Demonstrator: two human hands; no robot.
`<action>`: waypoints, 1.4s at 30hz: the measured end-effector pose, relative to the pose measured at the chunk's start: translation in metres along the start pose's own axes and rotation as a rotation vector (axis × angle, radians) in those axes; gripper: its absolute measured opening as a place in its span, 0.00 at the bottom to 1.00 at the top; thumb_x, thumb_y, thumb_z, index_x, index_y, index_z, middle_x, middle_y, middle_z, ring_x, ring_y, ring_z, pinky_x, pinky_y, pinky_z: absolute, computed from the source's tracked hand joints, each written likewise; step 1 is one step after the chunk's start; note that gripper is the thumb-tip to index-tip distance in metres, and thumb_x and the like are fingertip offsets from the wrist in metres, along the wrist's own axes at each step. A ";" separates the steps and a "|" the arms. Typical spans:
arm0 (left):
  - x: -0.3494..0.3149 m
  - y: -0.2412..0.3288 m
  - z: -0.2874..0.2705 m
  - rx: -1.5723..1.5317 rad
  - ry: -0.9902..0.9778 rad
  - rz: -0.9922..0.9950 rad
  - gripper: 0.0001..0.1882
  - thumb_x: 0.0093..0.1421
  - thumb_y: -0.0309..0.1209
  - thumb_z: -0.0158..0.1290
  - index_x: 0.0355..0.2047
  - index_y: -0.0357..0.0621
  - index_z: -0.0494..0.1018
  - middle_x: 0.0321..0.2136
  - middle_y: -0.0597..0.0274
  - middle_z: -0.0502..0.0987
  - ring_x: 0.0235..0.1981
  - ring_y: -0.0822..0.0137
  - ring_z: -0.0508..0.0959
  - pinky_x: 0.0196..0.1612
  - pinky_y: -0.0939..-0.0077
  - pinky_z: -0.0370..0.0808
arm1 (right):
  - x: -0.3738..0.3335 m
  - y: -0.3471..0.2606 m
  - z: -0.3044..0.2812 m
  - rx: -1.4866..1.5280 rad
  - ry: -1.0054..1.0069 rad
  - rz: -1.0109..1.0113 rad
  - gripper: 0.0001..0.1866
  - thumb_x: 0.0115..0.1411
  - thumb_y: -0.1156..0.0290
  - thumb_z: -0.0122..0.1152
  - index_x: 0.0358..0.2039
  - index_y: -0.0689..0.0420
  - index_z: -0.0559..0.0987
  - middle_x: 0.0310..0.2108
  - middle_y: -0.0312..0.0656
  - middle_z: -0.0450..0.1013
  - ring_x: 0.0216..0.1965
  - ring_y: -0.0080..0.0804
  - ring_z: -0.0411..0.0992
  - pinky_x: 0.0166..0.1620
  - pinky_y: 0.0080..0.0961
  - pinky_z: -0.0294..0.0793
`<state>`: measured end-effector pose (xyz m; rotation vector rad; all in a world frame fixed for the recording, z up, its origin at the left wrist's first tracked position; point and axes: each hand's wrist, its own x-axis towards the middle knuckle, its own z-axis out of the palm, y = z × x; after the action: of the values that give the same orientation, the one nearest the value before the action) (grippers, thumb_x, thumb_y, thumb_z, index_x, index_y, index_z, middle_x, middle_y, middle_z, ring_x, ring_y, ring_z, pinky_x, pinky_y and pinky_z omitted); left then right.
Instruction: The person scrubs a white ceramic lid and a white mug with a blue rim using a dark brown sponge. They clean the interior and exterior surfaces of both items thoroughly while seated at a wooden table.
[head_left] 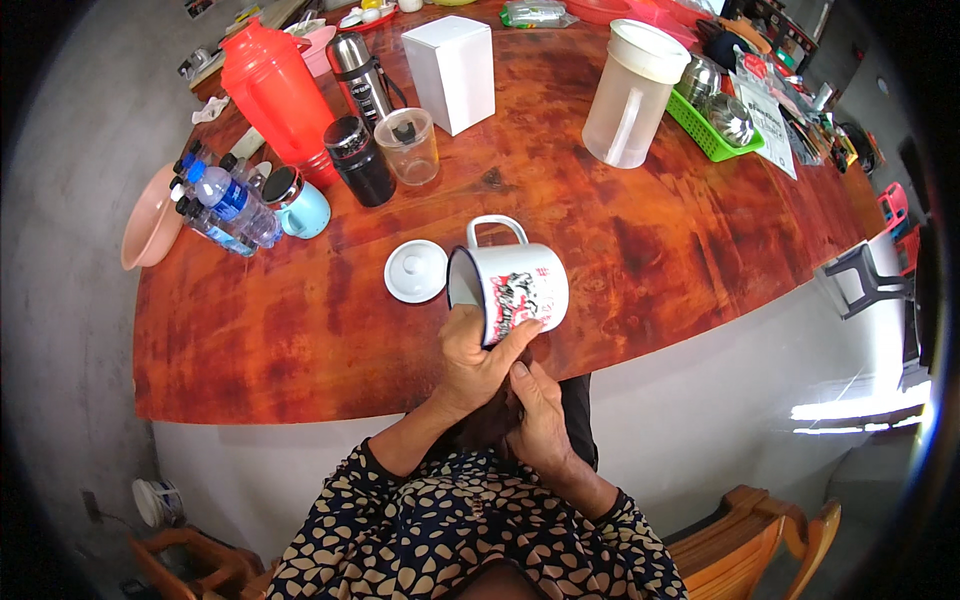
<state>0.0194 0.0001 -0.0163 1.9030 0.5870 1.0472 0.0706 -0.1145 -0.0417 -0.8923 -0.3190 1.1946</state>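
Note:
A white enamel mug (545,275) with a dark rim and a red-and-black print is tipped on its side above the table edge. Its mouth faces left and its handle points away from me. My left hand (468,365) grips it at the near side of the rim, thumb outside, other fingers partly hidden toward the mouth. Just below the mug, my right hand (541,415) is closed on a dark brown cloth (488,424) that hangs between my hands. The mug's white lid (415,270), knob up, lies on the table left of the mug.
On the wooden table (300,340) at left stand plastic bottles (235,200), a light-blue mug (303,208), a red thermos jug (275,95), a black jar (360,165) and a clear plastic cup (408,150). Farther back are a white box (452,75), a frosted pitcher (628,105) and a green basket (715,140).

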 end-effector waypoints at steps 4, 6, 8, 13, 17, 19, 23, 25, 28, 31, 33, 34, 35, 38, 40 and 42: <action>0.008 0.014 -0.008 -0.498 0.167 -0.281 0.07 0.57 0.26 0.60 0.35 0.35 0.79 0.31 0.64 0.81 0.30 0.78 0.77 0.35 0.80 0.75 | 0.004 -0.013 0.004 0.101 0.197 -0.321 0.18 0.68 0.71 0.44 0.56 0.64 0.65 0.51 0.43 0.69 0.51 0.29 0.68 0.53 0.27 0.68; 0.010 0.012 -0.019 -0.683 0.121 -0.373 0.09 0.58 0.25 0.58 0.38 0.33 0.78 0.35 0.61 0.80 0.33 0.76 0.77 0.39 0.79 0.75 | 0.011 -0.025 -0.002 0.122 0.177 -0.481 0.23 0.68 0.71 0.45 0.61 0.63 0.60 0.57 0.44 0.65 0.56 0.33 0.65 0.59 0.31 0.64; 0.005 0.012 -0.019 -0.867 0.088 -0.452 0.11 0.58 0.23 0.56 0.41 0.33 0.76 0.37 0.59 0.80 0.36 0.75 0.78 0.42 0.77 0.75 | 0.018 -0.028 -0.006 -0.085 0.160 -0.594 0.28 0.69 0.64 0.46 0.65 0.62 0.57 0.61 0.46 0.61 0.61 0.36 0.60 0.64 0.33 0.55; -0.003 0.004 -0.024 -1.197 -0.028 -0.463 0.22 0.57 0.27 0.58 0.51 0.31 0.70 0.45 0.53 0.78 0.44 0.64 0.79 0.51 0.67 0.75 | 0.023 -0.060 -0.001 -0.789 0.116 -0.848 0.31 0.66 0.53 0.42 0.60 0.65 0.66 0.64 0.53 0.53 0.65 0.47 0.51 0.65 0.41 0.47; -0.009 -0.006 -0.018 -1.306 -0.043 -0.537 0.30 0.57 0.36 0.61 0.56 0.35 0.65 0.51 0.54 0.75 0.52 0.60 0.76 0.57 0.61 0.72 | 0.041 -0.066 0.002 -0.339 0.138 -0.641 0.25 0.68 0.61 0.42 0.59 0.66 0.65 0.58 0.50 0.62 0.59 0.37 0.61 0.62 0.30 0.58; -0.010 -0.014 -0.017 -1.343 -0.078 -0.545 0.33 0.61 0.42 0.56 0.61 0.39 0.61 0.57 0.54 0.69 0.58 0.58 0.69 0.62 0.57 0.65 | 0.043 -0.063 0.008 0.008 0.122 -0.484 0.24 0.69 0.62 0.42 0.58 0.66 0.66 0.55 0.47 0.65 0.57 0.31 0.63 0.61 0.29 0.58; -0.003 -0.022 -0.013 -1.549 -0.026 -0.657 0.29 0.67 0.44 0.46 0.63 0.42 0.58 0.60 0.53 0.65 0.61 0.55 0.65 0.66 0.54 0.59 | 0.039 -0.040 0.008 -0.744 0.229 -0.888 0.23 0.60 0.71 0.51 0.56 0.62 0.69 0.62 0.49 0.57 0.63 0.47 0.54 0.64 0.38 0.53; 0.002 -0.026 -0.015 -1.699 -0.003 -0.705 0.28 0.67 0.45 0.45 0.61 0.41 0.60 0.59 0.51 0.66 0.60 0.56 0.67 0.65 0.57 0.62 | 0.028 -0.028 0.021 -1.108 0.294 -0.941 0.26 0.52 0.77 0.57 0.55 0.59 0.72 0.62 0.47 0.57 0.64 0.52 0.52 0.65 0.43 0.51; 0.003 -0.026 -0.013 -1.840 -0.227 -0.738 0.28 0.68 0.47 0.42 0.61 0.41 0.61 0.56 0.48 0.68 0.57 0.54 0.69 0.61 0.59 0.66 | 0.038 0.007 0.024 -1.235 0.383 -1.201 0.24 0.50 0.72 0.60 0.51 0.52 0.77 0.61 0.40 0.60 0.64 0.47 0.51 0.61 0.44 0.52; -0.009 -0.024 -0.007 -1.912 -0.274 -0.807 0.32 0.66 0.53 0.42 0.60 0.40 0.62 0.54 0.48 0.70 0.54 0.54 0.72 0.56 0.62 0.71 | 0.036 0.014 0.016 -1.580 0.341 -1.310 0.19 0.53 0.63 0.57 0.47 0.40 0.80 0.58 0.28 0.65 0.61 0.36 0.53 0.59 0.41 0.47; -0.011 -0.024 -0.011 -1.953 -0.204 -0.919 0.30 0.66 0.51 0.45 0.59 0.41 0.63 0.55 0.52 0.69 0.55 0.57 0.71 0.57 0.62 0.71 | 0.044 0.000 0.009 -1.526 0.421 -1.410 0.18 0.48 0.65 0.61 0.43 0.42 0.82 0.60 0.36 0.62 0.63 0.42 0.50 0.59 0.47 0.50; -0.011 -0.022 -0.009 -1.978 -0.151 -0.952 0.29 0.66 0.49 0.46 0.59 0.42 0.63 0.56 0.53 0.69 0.55 0.58 0.71 0.57 0.62 0.71 | 0.045 -0.008 0.007 -1.492 0.473 -1.393 0.19 0.46 0.65 0.63 0.43 0.42 0.81 0.60 0.39 0.61 0.63 0.43 0.50 0.59 0.46 0.51; -0.011 -0.015 -0.006 -2.020 -0.101 -0.967 0.29 0.66 0.48 0.46 0.59 0.41 0.63 0.56 0.53 0.69 0.56 0.58 0.71 0.58 0.62 0.71 | 0.047 -0.017 0.008 -1.436 0.479 -1.367 0.21 0.49 0.66 0.62 0.46 0.49 0.78 0.58 0.44 0.63 0.61 0.47 0.54 0.60 0.45 0.54; -0.009 -0.007 0.002 -1.792 -0.077 -0.830 0.28 0.67 0.49 0.45 0.61 0.46 0.62 0.60 0.58 0.66 0.59 0.59 0.68 0.65 0.55 0.60 | 0.055 -0.044 0.009 -0.849 0.401 -1.264 0.19 0.55 0.68 0.52 0.47 0.58 0.74 0.51 0.47 0.70 0.54 0.49 0.65 0.58 0.45 0.58; -0.008 -0.003 0.002 -1.783 -0.034 -0.857 0.28 0.66 0.51 0.44 0.61 0.51 0.62 0.60 0.60 0.67 0.61 0.60 0.67 0.65 0.54 0.60 | 0.051 -0.052 0.013 -0.477 0.459 -0.852 0.19 0.66 0.65 0.42 0.51 0.63 0.71 0.51 0.50 0.69 0.54 0.42 0.65 0.58 0.36 0.61; -0.007 -0.004 0.003 -1.819 -0.046 -0.840 0.28 0.66 0.51 0.45 0.61 0.50 0.63 0.60 0.61 0.67 0.61 0.59 0.67 0.64 0.55 0.62 | 0.051 -0.052 0.014 -0.363 0.503 -0.630 0.22 0.70 0.60 0.39 0.54 0.64 0.67 0.51 0.49 0.68 0.54 0.36 0.64 0.58 0.30 0.62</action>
<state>0.0178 -0.0043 -0.0234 0.0126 0.1350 0.4836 0.1156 -0.0669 -0.0063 -1.2519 -0.3735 0.3129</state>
